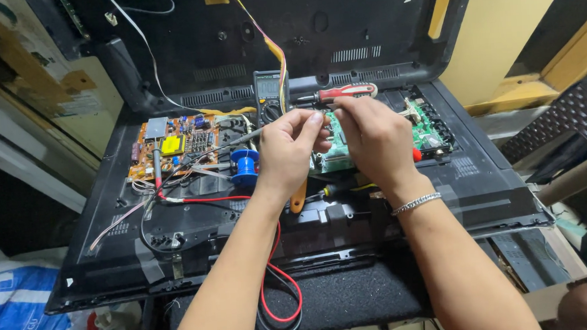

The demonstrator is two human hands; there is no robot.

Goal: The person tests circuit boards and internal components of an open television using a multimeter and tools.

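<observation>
My left hand (291,153) is over the middle of an opened flat-screen set and pinches a thin black probe (246,136) that sticks out to its left. My right hand (374,139) meets it fingertip to fingertip above a green circuit board (427,130). It seems to grip a slim tool whose red end (417,154) shows behind the palm. The tool tips and the spot they touch are hidden by my fingers. A dark multimeter (271,96) stands just behind my hands, with red and black leads (272,273) looping under my left forearm.
A red-handled screwdriver (346,91) lies behind my hands. A blue wire spool (245,167) and an orange power board (175,146) sit to the left. An orange tool handle (299,199) lies under my left wrist. The black rear cover (286,31) stands upright at the back.
</observation>
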